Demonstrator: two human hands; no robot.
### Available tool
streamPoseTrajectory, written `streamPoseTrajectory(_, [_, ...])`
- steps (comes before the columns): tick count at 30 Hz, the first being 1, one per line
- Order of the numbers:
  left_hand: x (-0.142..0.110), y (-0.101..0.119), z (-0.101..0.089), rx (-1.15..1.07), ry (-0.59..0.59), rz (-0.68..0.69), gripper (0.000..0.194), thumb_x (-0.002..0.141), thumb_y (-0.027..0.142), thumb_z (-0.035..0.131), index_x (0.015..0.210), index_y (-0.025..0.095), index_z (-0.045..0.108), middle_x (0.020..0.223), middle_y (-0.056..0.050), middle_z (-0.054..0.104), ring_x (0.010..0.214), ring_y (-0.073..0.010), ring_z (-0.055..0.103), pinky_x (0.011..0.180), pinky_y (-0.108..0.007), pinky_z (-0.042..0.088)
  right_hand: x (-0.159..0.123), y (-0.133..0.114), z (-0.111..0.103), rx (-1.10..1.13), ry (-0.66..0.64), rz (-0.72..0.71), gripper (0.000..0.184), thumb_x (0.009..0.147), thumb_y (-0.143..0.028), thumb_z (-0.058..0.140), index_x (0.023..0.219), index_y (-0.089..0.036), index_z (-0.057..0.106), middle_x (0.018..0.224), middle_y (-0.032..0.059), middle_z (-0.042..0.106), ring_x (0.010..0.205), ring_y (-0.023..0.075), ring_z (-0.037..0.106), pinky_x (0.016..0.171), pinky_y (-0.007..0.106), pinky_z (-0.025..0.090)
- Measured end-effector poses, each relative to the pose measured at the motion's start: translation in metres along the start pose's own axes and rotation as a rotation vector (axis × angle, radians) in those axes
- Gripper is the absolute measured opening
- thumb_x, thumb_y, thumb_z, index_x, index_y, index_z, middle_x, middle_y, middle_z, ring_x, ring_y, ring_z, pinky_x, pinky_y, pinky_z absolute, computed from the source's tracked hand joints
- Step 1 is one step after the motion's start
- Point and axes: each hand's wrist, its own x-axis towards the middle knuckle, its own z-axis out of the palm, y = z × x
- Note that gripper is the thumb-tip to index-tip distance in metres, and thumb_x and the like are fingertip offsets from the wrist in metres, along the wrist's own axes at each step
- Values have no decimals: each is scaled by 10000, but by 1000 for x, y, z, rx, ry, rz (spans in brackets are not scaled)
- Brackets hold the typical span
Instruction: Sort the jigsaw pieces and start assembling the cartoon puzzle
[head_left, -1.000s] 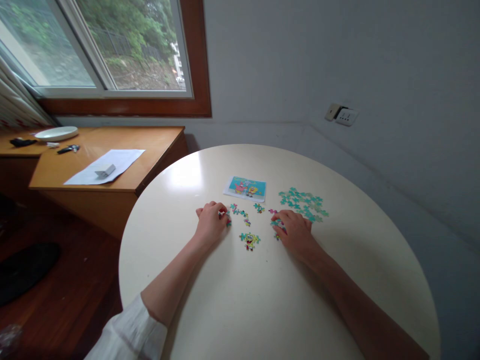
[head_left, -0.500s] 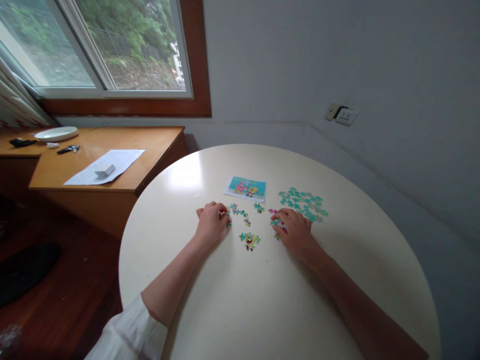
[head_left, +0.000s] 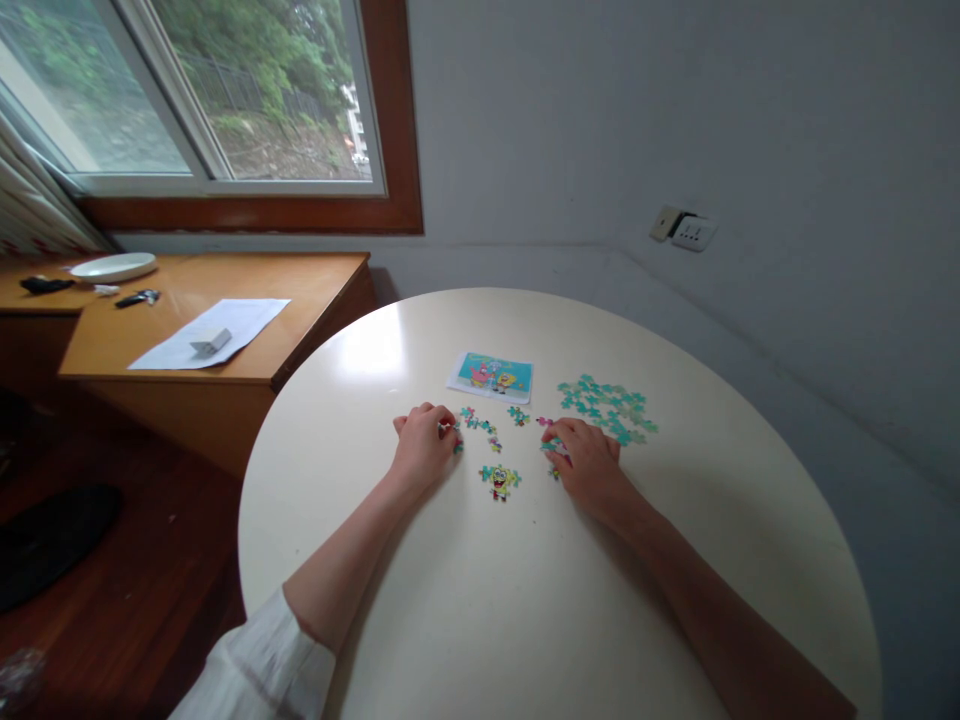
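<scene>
At the left of the loose jigsaw pieces, my left hand (head_left: 424, 440) rests on the table with its fingers curled. A puzzle piece (head_left: 458, 446) peeks out at its fingertips, partly hidden. My right hand (head_left: 589, 458) has its thumb and forefinger closed about a teal puzzle piece (head_left: 553, 446), which the fingers partly cover. Between the hands lies a joined yellow cartoon-face cluster (head_left: 499, 482). Above it are a curved group of pieces (head_left: 481, 426) and a small cluster (head_left: 517, 415). A pink piece (head_left: 544, 421) sits just beyond my right fingertips.
A teal picture card (head_left: 491, 378) with cartoon figures lies behind the pieces on the round white table (head_left: 465, 620). Many teal pieces (head_left: 606, 406) are spread at the right. A wooden desk (head_left: 322, 300) with paper (head_left: 255, 315) and a white plate (head_left: 112, 267) stands at the left.
Both hands stay almost in place, with only a very slight shift of my right hand. The puzzle pieces and the card look the same.
</scene>
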Motion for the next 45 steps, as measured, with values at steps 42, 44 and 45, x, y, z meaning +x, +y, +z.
streamPoseTrajectory(42, [-16,38,-6,-974,-460,-103,398,685,504,613,567,135,523,458,21,515,370,-64,436,407,-198,322,-4,-31,-25,382,208,-321,142,854,-258,523,847,-210,656,781,39,701,735,173,641,685,293,490])
streamPoseTrajectory(44, [-17,39,-7,-990,-528,-100,410,682,511,614,567,126,534,446,19,515,364,-63,438,406,-194,319,-5,-33,-27,407,235,-371,108,838,-214,549,852,-212,656,766,31,700,715,164,641,668,284,492])
streamPoseTrajectory(45, [-17,40,-7,-996,-556,-97,408,682,506,617,568,123,538,439,19,514,362,-61,439,408,-193,318,-5,-34,-27,419,243,-389,101,833,-200,558,853,-214,656,761,27,700,707,161,640,660,281,493])
